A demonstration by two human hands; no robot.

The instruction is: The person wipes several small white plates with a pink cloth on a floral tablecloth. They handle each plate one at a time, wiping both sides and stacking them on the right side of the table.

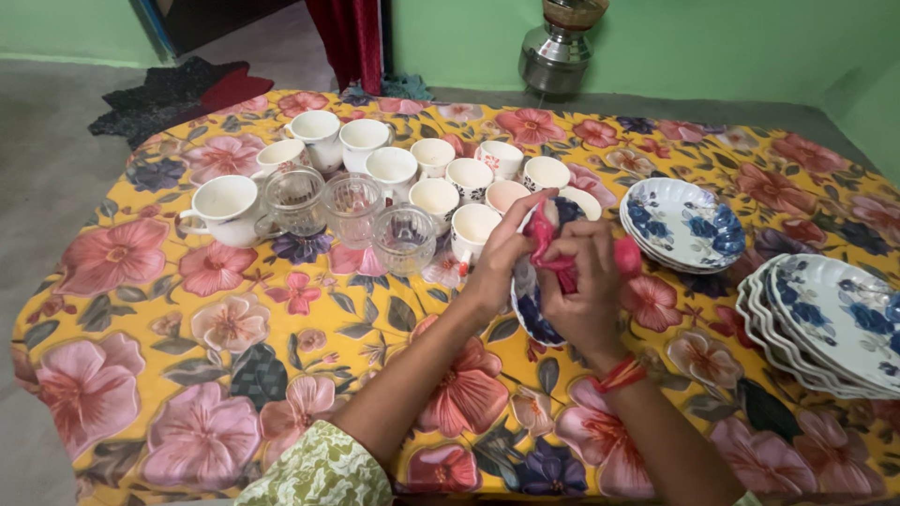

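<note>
My left hand [500, 258] holds a white saucer with blue flowers [531, 314] tilted on its edge, above the flowered cloth. My right hand [591, 290] presses a red rag [547, 239] against the saucer's face; the rag's other end [626, 255] sticks out past my fingers. A red thread band [619, 375] circles my right wrist. Most of the saucer is hidden behind my hands.
The yellow flowered cloth [187, 356] covers the surface. Several white cups [394, 167] and three clear glass cups [352, 204] cluster behind my hands. Two stacks of blue-flowered saucers sit right: one [682, 225] mid-right, one [834, 323] at the edge. A steel pot [560, 52] stands by the green wall.
</note>
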